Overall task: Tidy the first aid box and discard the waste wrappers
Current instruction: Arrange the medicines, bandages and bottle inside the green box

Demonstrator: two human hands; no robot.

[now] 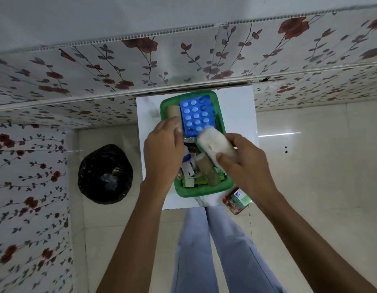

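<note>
Much of the green plastic box (pixel 221 188) is covered by the two hands, so the middle of its contents is hard to read: a jumble of white and blue tubes or packets (pixel 188 166) lies under the left hand, too tangled and shadowed to name one by one. The box is a rounded rectangular tub with a translucent rim, and it sits on a small white worktop (pixel 240 106) against the flowered wall.

At the far end of the box a blue blister sheet (pixel 197 116) with rows of round white pills lies flat, beside a tan cardboard-like roll (pixel 172 112) whose near end is hidden by fingers. A second tan roll (pixel 208 171) lies slantwise at the near end.

The left hand (pixel 163 153) is curled, its fingertips pinched at the end of the far roll; whether it truly grips it cannot be told. The right hand (pixel 244 163) is closed round a soft, fuzzy white roll of cotton or gauze (pixel 215 143), thumb on top, holding it over the box.

A brown glass bottle (pixel 236 199) with a green and white label lies on its side at the worktop's near right corner, partly overhanging. On the floor to the left stands a bin lined with a black bag (pixel 105 174), something pale inside it.
</note>
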